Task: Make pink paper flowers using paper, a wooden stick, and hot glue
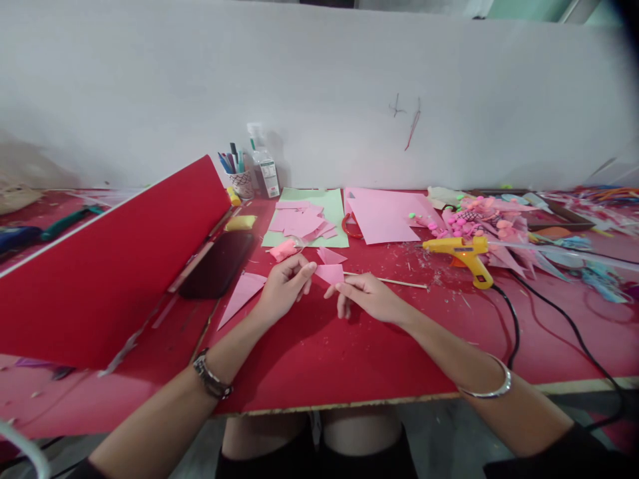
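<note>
- Here, the left hand (287, 283) and right hand (367, 296) pinch a small pink paper (329, 273) by its edges.
- Uneven pulling could crease or tear it.

Soft, hazy lt.; edges blurry w/ dk. top-R corner.

I see the small paper piece (330, 273) in plain pink, matching the large sheet (387, 216). My view gives me a red bench (349, 359) and a red board (134, 266) edged in white. The other sheet (332, 201) reads pale green, the glue gun (458, 248) yellow, its cord (517, 332) black. I can pick out a dark lattice pattern on the whitish pen cup (242, 185), and the bangle (508, 381) shows silver to me.
</note>
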`<action>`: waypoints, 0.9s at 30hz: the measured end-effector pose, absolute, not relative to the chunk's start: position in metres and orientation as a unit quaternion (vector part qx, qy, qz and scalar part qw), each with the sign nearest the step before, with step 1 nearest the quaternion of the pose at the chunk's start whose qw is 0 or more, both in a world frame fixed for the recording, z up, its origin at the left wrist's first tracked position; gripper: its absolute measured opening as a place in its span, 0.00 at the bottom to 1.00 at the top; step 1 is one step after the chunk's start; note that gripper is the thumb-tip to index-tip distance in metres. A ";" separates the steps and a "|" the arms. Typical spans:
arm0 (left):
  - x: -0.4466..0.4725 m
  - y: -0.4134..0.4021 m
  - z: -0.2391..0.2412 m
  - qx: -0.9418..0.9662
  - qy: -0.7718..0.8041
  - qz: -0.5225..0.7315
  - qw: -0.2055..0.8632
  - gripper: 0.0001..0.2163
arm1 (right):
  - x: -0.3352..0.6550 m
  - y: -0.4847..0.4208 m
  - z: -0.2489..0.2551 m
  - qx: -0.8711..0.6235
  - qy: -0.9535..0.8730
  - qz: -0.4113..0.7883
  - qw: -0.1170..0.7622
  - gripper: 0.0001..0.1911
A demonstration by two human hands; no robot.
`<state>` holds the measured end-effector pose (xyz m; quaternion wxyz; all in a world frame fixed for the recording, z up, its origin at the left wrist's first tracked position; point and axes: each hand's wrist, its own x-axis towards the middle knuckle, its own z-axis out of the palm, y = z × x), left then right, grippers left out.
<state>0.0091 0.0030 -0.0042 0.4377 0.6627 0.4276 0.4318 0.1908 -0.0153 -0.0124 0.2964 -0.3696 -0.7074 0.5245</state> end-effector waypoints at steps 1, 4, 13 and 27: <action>0.009 0.003 -0.004 0.668 0.426 0.426 0.438 0.14 | 0.191 -0.015 -0.012 -0.375 -0.717 0.494 0.316 0.17; 0.008 0.004 -0.003 0.681 0.418 0.406 0.442 0.14 | 0.191 -0.014 -0.009 -0.385 -0.738 0.426 0.355 0.17; 0.007 0.005 -0.008 0.710 0.418 0.362 0.436 0.14 | 0.190 -0.012 -0.009 -0.404 -0.724 0.399 0.392 0.17; 0.007 0.004 -0.006 0.754 0.424 0.329 0.379 0.14 | 0.189 -0.011 -0.012 -0.376 -0.684 0.493 0.384 0.14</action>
